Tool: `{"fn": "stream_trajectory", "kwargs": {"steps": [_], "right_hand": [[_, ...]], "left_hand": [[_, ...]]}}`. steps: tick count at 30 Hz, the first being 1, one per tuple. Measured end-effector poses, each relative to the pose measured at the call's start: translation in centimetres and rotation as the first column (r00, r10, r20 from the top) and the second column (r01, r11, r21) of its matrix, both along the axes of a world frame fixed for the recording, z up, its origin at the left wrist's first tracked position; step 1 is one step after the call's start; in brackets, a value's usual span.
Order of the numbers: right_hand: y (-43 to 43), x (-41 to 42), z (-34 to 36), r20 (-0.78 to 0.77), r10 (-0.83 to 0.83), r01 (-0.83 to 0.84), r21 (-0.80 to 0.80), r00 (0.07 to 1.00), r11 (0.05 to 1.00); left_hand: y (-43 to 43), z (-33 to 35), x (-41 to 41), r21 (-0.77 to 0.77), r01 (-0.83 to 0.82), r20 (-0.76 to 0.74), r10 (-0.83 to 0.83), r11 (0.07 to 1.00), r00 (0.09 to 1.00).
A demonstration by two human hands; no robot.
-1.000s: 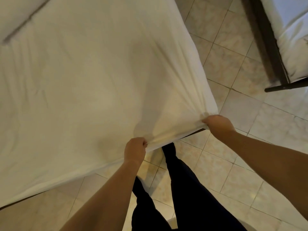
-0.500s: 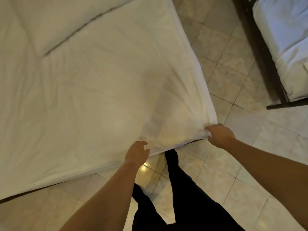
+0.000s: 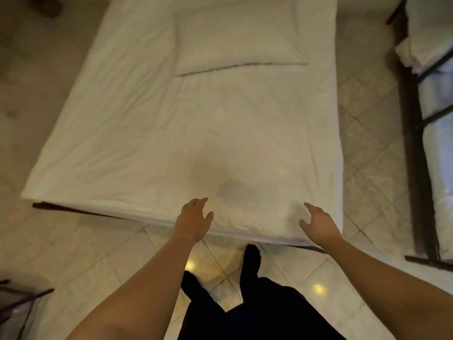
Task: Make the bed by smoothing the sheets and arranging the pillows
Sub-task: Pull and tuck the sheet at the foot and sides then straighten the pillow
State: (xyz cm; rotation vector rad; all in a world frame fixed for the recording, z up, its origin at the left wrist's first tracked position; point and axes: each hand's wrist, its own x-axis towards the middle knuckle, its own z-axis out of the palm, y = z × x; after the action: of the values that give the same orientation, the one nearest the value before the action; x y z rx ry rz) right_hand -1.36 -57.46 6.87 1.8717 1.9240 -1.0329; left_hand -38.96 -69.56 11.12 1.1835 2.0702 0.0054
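Note:
A white sheet (image 3: 171, 133) covers the low bed and lies mostly flat, with faint creases and a shadow near the foot edge. One white pillow (image 3: 235, 38) rests flat at the head end, centred. My left hand (image 3: 193, 220) hovers open over the foot edge of the sheet, fingers spread, holding nothing. My right hand (image 3: 318, 225) is open too, above the sheet near the bed's right foot corner, with nothing in it.
Pale floor tiles (image 3: 73, 241) surround the bed. A second bed with a dark metal frame (image 3: 414, 148) and white bedding stands along the right. My dark-trousered legs (image 3: 247, 290) stand at the foot edge. A dark frame piece (image 3: 22, 298) shows at bottom left.
Both hands have let go of the sheet's foot edge and opened. The view has lifted and swung, so the whole bed and the pillow show now.

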Motion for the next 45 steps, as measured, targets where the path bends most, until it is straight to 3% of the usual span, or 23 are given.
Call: {"fn": "stream_trajectory", "kwargs": {"steps": [11,18,30,39,45], "right_hand": [[-0.7,-17.0,5.8,-0.072,0.238,-0.225,0.159,0.969,0.961],[-5.8,-26.9,9.6,-0.11,0.263,-0.229,0.251,0.959,0.941],[-14.8,-43.5,12.3,-0.179,0.337,-0.273,0.306,0.924,0.912],[-15.0,-53.2,12.0,-0.137,0.409,-0.354,0.306,0.902,0.884],[-13.7,-60.6,9.4,-0.15,0.346,-0.303,0.249,0.926,0.92]], "left_hand": [[-10.9,4.7,-12.0,0.104,-0.214,-0.066,0.222,0.971,0.973],[-17.6,7.4,-19.7,0.192,-0.245,-0.085,0.265,0.95,0.961],[-30.9,10.9,-33.4,0.195,-0.312,-0.187,0.348,0.93,0.919],[-32.5,10.8,-41.1,0.204,-0.377,-0.162,0.411,0.903,0.897],[-30.7,9.6,-48.4,0.169,-0.392,-0.14,0.415,0.904,0.899]]}}
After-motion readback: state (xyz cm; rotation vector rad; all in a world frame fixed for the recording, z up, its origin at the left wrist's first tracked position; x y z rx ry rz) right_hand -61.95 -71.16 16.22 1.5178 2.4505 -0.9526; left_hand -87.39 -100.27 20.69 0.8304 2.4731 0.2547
